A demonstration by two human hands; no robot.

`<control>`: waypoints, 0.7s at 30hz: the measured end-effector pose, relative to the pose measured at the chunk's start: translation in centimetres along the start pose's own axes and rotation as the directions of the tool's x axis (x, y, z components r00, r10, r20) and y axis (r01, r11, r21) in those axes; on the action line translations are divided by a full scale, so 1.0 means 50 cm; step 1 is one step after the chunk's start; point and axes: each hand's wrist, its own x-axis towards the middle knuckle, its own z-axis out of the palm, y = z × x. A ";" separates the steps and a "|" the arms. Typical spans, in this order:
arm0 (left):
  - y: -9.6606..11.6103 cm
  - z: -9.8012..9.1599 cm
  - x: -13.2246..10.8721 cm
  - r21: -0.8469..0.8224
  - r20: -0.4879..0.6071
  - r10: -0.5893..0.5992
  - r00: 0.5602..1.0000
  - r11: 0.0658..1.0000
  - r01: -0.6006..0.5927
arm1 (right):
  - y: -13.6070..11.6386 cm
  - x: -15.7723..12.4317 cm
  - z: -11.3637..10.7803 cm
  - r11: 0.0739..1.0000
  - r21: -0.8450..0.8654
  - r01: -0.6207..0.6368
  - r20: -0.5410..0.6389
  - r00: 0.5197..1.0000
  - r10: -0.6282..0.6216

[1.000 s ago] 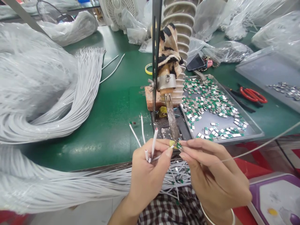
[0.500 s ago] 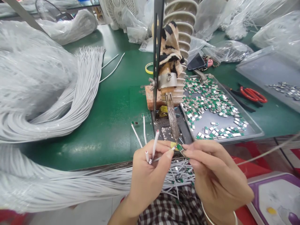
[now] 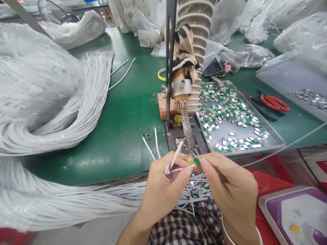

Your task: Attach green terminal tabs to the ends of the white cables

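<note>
The work surface was a green mat [image 3: 122,112] covering a long bench, crowded on every side. Across its left half lay a thick sheaf of white cables [image 3: 58,112], curving out from under clear plastic wrapping and running back along the near edge toward the person's lap. Farther back stood a white fan [image 3: 126,12] among more plastic bags [image 3: 76,27], and a roll of yellow tape [image 3: 161,75] lay flat on the mat. Near the middle a soldering iron [image 3: 186,126] hung tip-down from a black upright stand, its handle wrapped in patterned cloth, with a ribbed pale hose behind it. To the right sat a grey tray [image 3: 255,149] strewn with small green circuit boards [image 3: 224,109], and beyond it red-handled scissors [image 3: 277,103], a dark phone [image 3: 213,68] and a clear lidded box. The left hand [image 3: 163,185] was closed around several white cable ends [image 3: 176,154], pinching one between thumb and forefinger just below the iron's tip. The right hand [image 3: 230,187] was closed too, its fingertips gripping a small green board [image 3: 196,161] pressed against that cable end, right at the near edge of the bench. A thin wire ran off to the right from the right hand.
</note>
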 end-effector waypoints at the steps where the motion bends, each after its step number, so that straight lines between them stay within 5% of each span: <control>1: 0.000 0.000 0.000 -0.015 -0.013 -0.002 1.000 1.000 0.002 | 0.000 -0.003 0.002 1.000 -0.014 0.004 -0.018 1.000 -0.004; 6: -0.002 -0.005 0.006 -0.086 -0.065 -0.025 0.998 0.996 0.019 | 0.004 -0.018 0.006 0.998 -0.054 0.031 -0.173 0.984 -0.040; 15: -0.011 -0.007 0.016 -0.229 -0.039 -0.038 0.999 0.973 0.028 | 0.010 -0.018 0.014 0.991 0.058 0.123 -0.240 0.965 -0.106; 21: -0.008 -0.004 0.020 -0.277 -0.041 -0.021 0.999 0.961 0.009 | 0.002 -0.001 0.012 0.969 -0.068 0.239 -0.220 0.943 -0.248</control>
